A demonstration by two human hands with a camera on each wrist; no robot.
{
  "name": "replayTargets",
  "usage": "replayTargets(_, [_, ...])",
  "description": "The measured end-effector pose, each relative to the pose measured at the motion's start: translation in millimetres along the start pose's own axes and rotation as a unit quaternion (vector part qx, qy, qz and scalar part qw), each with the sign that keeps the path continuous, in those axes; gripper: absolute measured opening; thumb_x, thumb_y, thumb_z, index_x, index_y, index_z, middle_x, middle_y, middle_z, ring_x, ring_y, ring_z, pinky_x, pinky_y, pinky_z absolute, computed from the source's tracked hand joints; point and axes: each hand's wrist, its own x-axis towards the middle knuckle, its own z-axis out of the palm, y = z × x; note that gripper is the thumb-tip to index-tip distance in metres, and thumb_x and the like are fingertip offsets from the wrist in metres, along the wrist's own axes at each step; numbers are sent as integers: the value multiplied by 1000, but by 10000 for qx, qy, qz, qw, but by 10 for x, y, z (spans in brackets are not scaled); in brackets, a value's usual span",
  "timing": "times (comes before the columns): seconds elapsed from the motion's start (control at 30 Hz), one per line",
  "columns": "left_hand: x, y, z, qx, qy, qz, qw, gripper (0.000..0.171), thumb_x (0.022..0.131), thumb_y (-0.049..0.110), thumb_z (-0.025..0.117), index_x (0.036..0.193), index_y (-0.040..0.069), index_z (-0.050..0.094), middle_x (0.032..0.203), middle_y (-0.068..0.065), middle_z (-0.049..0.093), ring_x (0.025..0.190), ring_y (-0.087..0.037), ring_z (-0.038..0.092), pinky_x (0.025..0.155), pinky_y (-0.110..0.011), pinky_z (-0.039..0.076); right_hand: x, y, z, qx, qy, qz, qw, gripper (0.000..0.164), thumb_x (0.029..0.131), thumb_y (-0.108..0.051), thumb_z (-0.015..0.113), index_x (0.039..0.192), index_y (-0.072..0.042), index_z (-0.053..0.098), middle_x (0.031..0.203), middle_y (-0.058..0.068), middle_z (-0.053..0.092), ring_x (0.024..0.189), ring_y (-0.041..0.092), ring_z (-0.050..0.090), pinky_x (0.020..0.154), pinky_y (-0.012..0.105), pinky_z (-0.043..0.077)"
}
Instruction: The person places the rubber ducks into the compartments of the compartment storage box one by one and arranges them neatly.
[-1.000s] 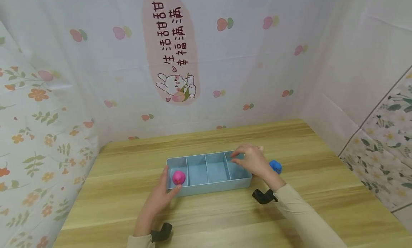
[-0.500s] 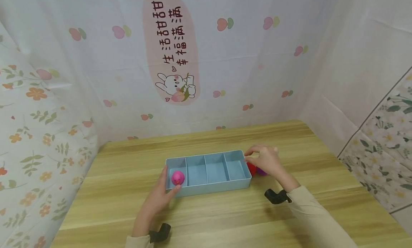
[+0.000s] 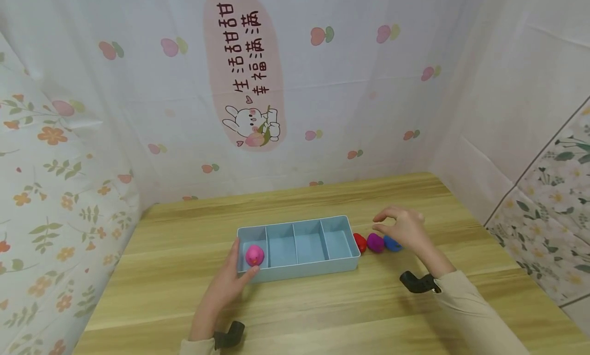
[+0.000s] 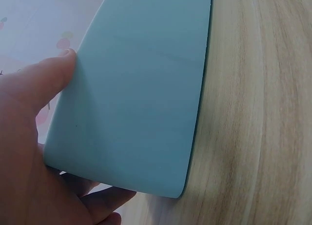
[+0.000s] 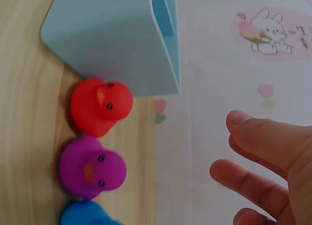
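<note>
A light blue box (image 3: 304,270) with a row of compartments stands on the table, and a pink rubber duck (image 3: 254,255) sits in its leftmost one. My left hand (image 3: 226,283) holds the box's left end, thumb on the front rim and fingers round the end wall (image 4: 131,98). Beyond the right end lie a red rubber duck (image 5: 100,107), a purple rubber duck (image 5: 91,167) and a blue rubber duck (image 3: 392,244) in a row. Above the purple and blue ducks hovers my right hand (image 3: 407,232), thumb and fingers apart and holding nothing.
The wood-grain table (image 3: 295,314) ends at a printed cloth backdrop (image 3: 369,99) behind the box. Floral cloth also hangs at the left and right sides. A black mount (image 3: 417,282) juts from the right wrist, another (image 3: 229,334) from the left.
My right hand has moved right, from over the rightmost compartment to over the ducks outside, uncovering the red and purple ones. The left hand, box and pink duck stay put.
</note>
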Motion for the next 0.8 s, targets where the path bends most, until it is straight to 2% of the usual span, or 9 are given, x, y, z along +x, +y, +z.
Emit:
replayTargets(0.2, [-7,-8,-2,23,53,62,10000,93,90,42,62,152,-2,8,157,-25,15,142,-44,20,114,-57,22,-57,122,-44,-64,-80,205,9997,10,77,-18,79,85,-14,74,94,7,71,93,35,64,71,41,21])
replayTargets(0.57, [-5,0,-4,54,54,-16,10000,92,91,42,61,152,0,7,157,-24,14,143,-42,20,114,-56,21,-88,277,-94,114,-376,615,9973,17,81,-23,76,93,-12,73,105,14,70,102,40,57,77,54,22])
replayTargets(0.7, [-12,16,-2,52,47,-15,10000,92,90,42,62,152,-1,8,157,-24,15,142,-43,20,114,-56,22,-102,332,-104,164,-405,632,9970,18,81,-22,76,94,-11,73,104,14,70,87,33,58,78,55,22])
replayTargets(0.8, [-11,23,-4,30,27,-71,10000,93,91,43,61,152,-1,8,157,-24,14,143,-43,19,114,-56,21,-115,375,-111,191,-410,616,9971,19,81,-22,77,95,-11,73,103,13,70,77,23,51,78,55,22])
